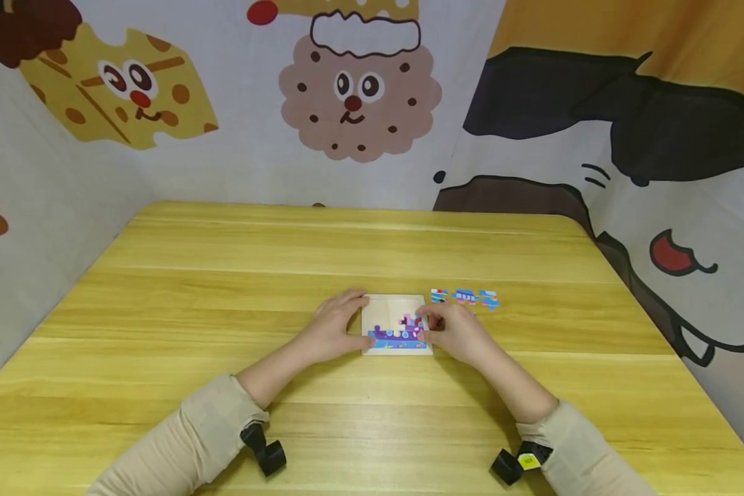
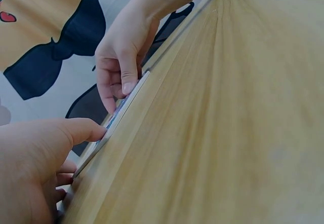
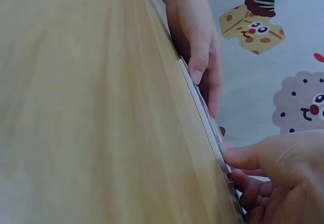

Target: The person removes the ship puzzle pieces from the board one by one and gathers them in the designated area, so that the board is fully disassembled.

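Note:
A shallow white-rimmed puzzle tray (image 1: 397, 297) lies on the table, its lower part filled with joined pieces (image 1: 397, 337) showing a purple ship on blue water. Bare board shows at upper left. My left hand (image 1: 335, 325) grips the tray's left side, thumb on the lower corner and fingers at the upper one. In the left wrist view, that thumb (image 2: 91, 129) rests at the rim. Over the right edge, my right hand (image 1: 461, 332) pinches a red and blue puzzle piece (image 1: 418, 322) between thumb and index finger, partly hidden by the fingertips.
Several loose puzzle pieces (image 1: 465, 296) lie just beyond my right hand, to the tray's upper right. The wooden table (image 1: 372, 420) reaches back to a curtain (image 1: 235, 165) printed with cartoon figures. Black devices (image 1: 266, 451) are strapped at both wrists.

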`<action>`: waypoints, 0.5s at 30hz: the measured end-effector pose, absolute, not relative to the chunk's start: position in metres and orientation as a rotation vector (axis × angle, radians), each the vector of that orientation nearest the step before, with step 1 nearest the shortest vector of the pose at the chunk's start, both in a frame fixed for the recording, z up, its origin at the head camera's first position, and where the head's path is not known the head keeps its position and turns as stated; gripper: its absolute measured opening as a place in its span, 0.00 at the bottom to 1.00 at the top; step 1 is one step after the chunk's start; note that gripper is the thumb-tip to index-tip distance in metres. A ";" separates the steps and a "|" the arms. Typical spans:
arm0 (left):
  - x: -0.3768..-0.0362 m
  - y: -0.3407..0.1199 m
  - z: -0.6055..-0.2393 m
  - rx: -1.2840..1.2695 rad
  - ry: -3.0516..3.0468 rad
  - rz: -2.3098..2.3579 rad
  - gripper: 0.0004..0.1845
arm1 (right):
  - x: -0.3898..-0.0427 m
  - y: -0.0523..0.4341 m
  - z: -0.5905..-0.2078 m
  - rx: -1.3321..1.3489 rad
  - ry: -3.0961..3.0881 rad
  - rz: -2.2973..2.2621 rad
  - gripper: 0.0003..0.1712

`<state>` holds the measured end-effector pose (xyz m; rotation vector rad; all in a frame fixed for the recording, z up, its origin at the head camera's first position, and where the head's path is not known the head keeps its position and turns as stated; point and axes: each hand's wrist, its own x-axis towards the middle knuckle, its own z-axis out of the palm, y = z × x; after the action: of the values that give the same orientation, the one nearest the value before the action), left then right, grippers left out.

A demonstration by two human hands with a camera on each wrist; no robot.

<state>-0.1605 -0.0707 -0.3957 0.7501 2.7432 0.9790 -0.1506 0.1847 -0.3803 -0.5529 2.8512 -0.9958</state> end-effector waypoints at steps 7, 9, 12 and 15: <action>-0.161 -0.071 -0.396 0.765 2.745 0.985 0.43 | -0.151 0.182 -0.382 -0.527 2.834 -1.040 0.18; -0.161 -0.071 -0.397 0.767 2.747 0.984 0.43 | -0.151 0.182 -0.382 -0.522 2.836 -1.059 0.18; -0.162 -0.071 -0.397 0.769 2.749 0.981 0.43 | -0.150 0.181 -0.383 -0.524 2.846 -1.086 0.18; -0.162 -0.071 -0.398 0.768 2.753 0.977 0.43 | -0.148 0.181 -0.385 -0.542 2.868 -1.101 0.18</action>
<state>-0.1617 -0.0706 -0.3979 0.7677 2.7526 0.9773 -0.1484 0.1806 -0.3848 -0.5415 2.8676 -1.1014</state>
